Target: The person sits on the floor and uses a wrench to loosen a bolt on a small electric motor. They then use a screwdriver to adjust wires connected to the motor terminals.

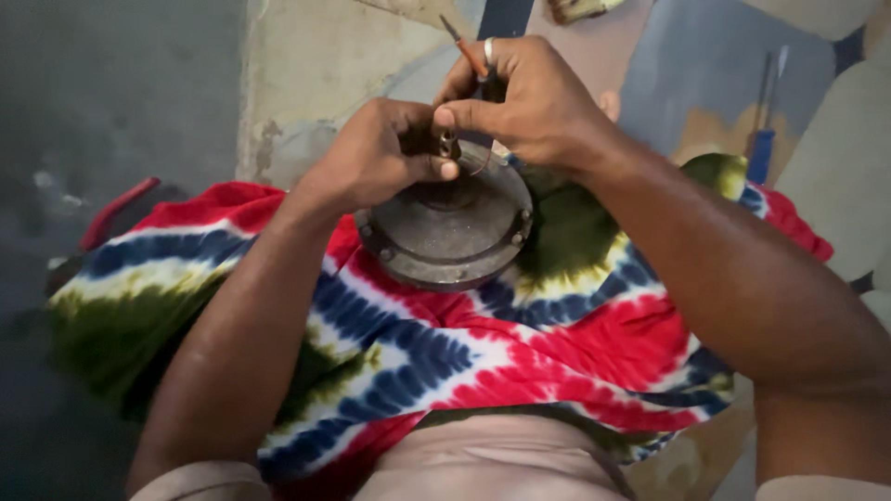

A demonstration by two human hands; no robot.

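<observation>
Just above the middle of the frame, the right hand (529, 97) pinches a thin orange-handled tool (467, 51) between thumb and forefinger, its tip slanting toward the upper middle of the picture; a ring sits on one finger. The left hand (385, 153) curls beside it, thumb and fingers pressed together on a small metal fitting (449, 145) at the hub, and the two hands touch at the fingertips. Below them a round grey metal disc (450, 227), bolted around its rim, rests on a tie-dyed cloth (483, 353) of red, blue, white and green across the person's lap. A blue-handled screwdriver (763, 139) lies on the floor at upper right, and a red-handled tool (116, 211) at the left.
</observation>
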